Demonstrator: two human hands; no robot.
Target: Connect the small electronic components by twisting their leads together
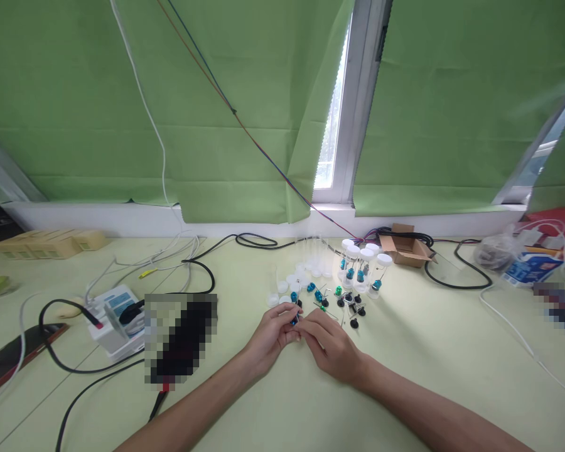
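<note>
My left hand (273, 333) and my right hand (332, 348) meet over the table, fingertips pinched around a small blue part (294, 319). Its exact kind is too small to make out. Just beyond my fingers lie loose blue pieces (318, 295), green pieces (338, 290) and black disc-like pieces (354, 323) with thin metal pins. Several clear vials with white lids (383, 259) stand behind these, with blue pieces on metal stems inside. Lidless clear tubes (316, 254) and white round caps (273, 300) are to their left.
An open cardboard box (407, 251) sits by the back wall. On the left are a white power strip (115, 320), black cables (70, 370) and a pixelated dark object (183, 339). A blue-and-white packet (532, 269) and a white cable (522, 342) lie on the right.
</note>
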